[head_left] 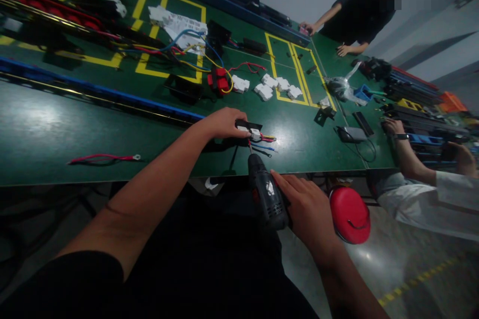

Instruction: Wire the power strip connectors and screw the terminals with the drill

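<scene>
1. Two bare hands work around a dark grey and black power drill [264, 189], the landmark for the places below; its slim metal bit [251, 150] points away from the person, and whether the tip touches anything cannot be made out
2. Right hand [309, 209]: curled around the drill's handle, which is hidden behind the palm, with one finger stretched along the drill's side; the grip on the trigger cannot be seen
3. Left hand [229, 122]: just beyond the drill and to its left, nearly closed, thumb and fingers pinching a small white plastic block [256, 134] at a flat black plate [254, 125]; the thumb covers part of the white, so one piece or two is hard to tell
4. Thin red, yellow and blue wires [267, 147] stick out beyond the drill to its right, their ends too small to read clearly
5. Well left of the drill, a red and black cable with a metal ring end [108, 158] lies on the green tabletop [318, 152]
6. Farther beyond the drill, loose white plastic blocks [264, 91] sit near a red block with a black band [220, 81], partly hidden by a yellow wire [231, 85]
7. Right of the drill, a co-worker in a white garment [419, 199] is cut off by the frame edge
</scene>
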Action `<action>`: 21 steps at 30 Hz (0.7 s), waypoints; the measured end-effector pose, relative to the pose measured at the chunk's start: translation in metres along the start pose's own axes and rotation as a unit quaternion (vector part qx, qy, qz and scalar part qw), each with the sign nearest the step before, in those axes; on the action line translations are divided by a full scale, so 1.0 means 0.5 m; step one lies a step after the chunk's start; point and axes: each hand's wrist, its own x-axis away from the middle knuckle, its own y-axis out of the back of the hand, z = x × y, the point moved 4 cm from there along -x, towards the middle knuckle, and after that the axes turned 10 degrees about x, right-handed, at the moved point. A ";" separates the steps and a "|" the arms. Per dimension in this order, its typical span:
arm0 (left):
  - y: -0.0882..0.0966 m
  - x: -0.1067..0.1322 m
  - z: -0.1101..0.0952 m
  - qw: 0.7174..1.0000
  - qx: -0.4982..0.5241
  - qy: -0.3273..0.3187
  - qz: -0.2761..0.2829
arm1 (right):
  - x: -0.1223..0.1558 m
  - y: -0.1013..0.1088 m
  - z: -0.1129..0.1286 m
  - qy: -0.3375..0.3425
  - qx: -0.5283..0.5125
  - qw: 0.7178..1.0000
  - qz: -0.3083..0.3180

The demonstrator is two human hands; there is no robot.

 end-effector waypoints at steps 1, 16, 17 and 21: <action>0.000 0.000 0.000 1.000 0.002 0.000 0.000 | -0.001 0.001 0.002 -0.004 -0.005 1.000 0.002; 0.002 0.002 -0.003 1.000 0.003 -0.010 0.000 | 0.001 -0.015 -0.001 -0.025 -0.019 0.999 0.007; 0.002 0.002 -0.004 1.000 0.002 -0.011 -0.001 | 0.001 -0.016 -0.002 -0.029 -0.019 0.999 0.010; 0.001 0.001 -0.003 1.000 -0.001 -0.009 -0.004 | 0.003 -0.017 -0.004 -0.041 -0.022 0.999 0.013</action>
